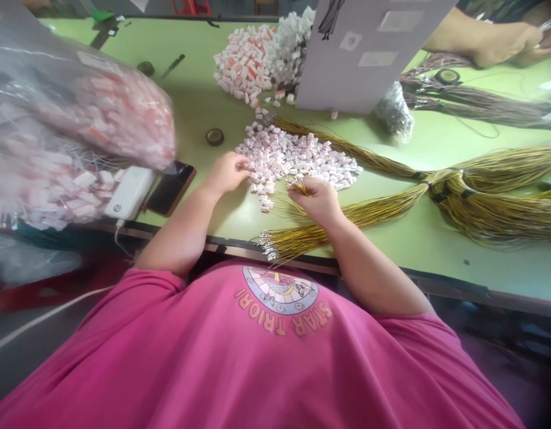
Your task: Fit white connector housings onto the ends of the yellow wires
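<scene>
My left hand (229, 173) is at the left edge of a heap of small white plastic connectors (293, 154), its fingers pinched together. What they hold, if anything, is too small to make out. My right hand (319, 201) is closed around a few thin yellow-and-black wires (300, 183), whose metal tips point up and left over the front of the heap. Below that hand lies a thick bundle of the same wires (360, 221), with silvery ends near the table's front edge. Another wire bundle (369, 156) runs behind the heap.
Clear bags of connectors (123, 113) fill the left side. Beside them lie a white power bank (130, 193), a phone (172, 189) and a tape roll (214, 137). Behind stand more connectors (244, 65) and a grey panel (351, 65). Another person's hand (503, 44) is at upper right.
</scene>
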A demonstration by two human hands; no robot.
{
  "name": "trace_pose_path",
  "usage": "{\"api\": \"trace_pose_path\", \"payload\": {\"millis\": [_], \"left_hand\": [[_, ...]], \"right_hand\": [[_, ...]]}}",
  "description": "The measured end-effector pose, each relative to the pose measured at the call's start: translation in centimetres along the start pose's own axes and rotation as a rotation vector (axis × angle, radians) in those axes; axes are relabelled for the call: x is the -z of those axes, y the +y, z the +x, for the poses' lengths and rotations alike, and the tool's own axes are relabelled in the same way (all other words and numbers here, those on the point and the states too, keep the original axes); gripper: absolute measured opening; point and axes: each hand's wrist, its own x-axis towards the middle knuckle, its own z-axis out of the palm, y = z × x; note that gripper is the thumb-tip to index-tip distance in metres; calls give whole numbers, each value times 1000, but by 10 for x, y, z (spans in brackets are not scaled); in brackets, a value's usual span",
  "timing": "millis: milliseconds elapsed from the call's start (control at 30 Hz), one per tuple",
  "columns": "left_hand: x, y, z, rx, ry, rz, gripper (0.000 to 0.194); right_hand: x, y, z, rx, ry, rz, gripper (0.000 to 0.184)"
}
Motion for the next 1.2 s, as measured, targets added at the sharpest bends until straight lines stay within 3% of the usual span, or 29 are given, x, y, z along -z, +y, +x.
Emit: {"api": "trace_pose_path", "payload": {"millis": [67, 133, 200, 333, 467, 600, 700, 867, 1067, 1200], "left_hand": [[3, -17, 13, -17, 124, 170, 32], [1, -27, 21, -44, 104, 256, 32], [-2, -32, 24, -67, 58, 303, 29], [1, -28, 19, -25, 85, 294, 22], [7, -8, 2, 35, 69, -71, 26], [-4, 20, -17, 113, -162, -700, 15], [-18, 35, -26, 145, -351, -987, 12], [-31, 39, -31, 250, -473, -1108, 20], [-34, 43, -34, 248, -492, -1133, 24], [-35, 45, -34, 252, -476, -1142, 21]], "right_hand": [[2, -3, -1, -110, -54, 21, 19], [3, -6, -2, -174, -125, 11, 21], [4, -8, -3, -158, -171, -5, 18], [5, -11, -3, -101, -193, -11, 9], [3, -11, -2, -118, -163, -38, 10], [3, -10, -3, -140, -127, 37, 11], [4, -10, -4, -143, -115, 58, 16], [0, -9, -7, -123, -92, 6, 20], [-1, -7, -6, -79, -13, -64, 14], [-1, -7, -7, -63, -42, -40, 26]]}}
